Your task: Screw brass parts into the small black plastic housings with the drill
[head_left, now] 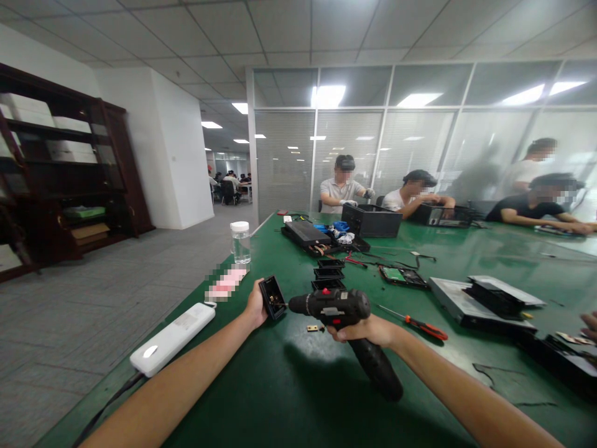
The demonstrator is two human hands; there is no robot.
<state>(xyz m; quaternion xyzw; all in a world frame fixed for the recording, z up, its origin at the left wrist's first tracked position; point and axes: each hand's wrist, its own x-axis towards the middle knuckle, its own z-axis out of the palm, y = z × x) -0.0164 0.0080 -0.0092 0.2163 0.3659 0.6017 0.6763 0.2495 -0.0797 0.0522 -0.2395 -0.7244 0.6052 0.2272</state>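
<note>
My left hand [255, 306] grips a small black open box [272, 297], tilted with its open side towards the drill. A few small brass-coloured bits show inside it. In my right hand [368, 330] is a black cordless drill [332, 305] with red buttons, its fingers wrapped round the handle. The drill's bit points left into the box; whether its tip touches a screw I cannot tell. Beyond the drill stand several similar black boxes [329, 274] in a row, partly hidden by it. Below the chuck lies a small brass-coloured plate [312, 328] with dark bits beside it.
A screwdriver [415, 323] lies right of the drill. Left are a white power strip [172, 339] and a clear bottle [240, 242]. Metal drive casings [459, 305], a hard drive [403, 275] and a black computer case [371, 220] stand on the green table [242, 398]. Several people work across it.
</note>
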